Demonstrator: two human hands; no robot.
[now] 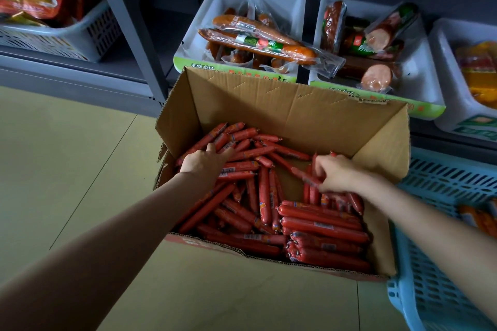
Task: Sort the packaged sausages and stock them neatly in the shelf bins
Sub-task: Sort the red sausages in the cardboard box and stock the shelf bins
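An open cardboard box (295, 105) on the floor holds several red-wrapped sausage sticks (263, 196), loose on the left and stacked in rows at the front right. My left hand (204, 160) lies on the loose sausages at the box's left, fingers stretched over them. My right hand (336, 173) grips a few sausage sticks near the box's right side, fingers curled round them. Behind the box, a white shelf bin (295, 0) holds long vacuum-packed sausages (258, 40). A second white bin (427, 99) holds thick cut sausages (376, 35).
A third white bin (446, 67) with yellow packs sits at the far right. A blue slatted basket (435, 223) stands right of the box. At upper left, a white basket (80, 35) with red packets sits on a grey shelf. Yellowish floor lies to the left and front.
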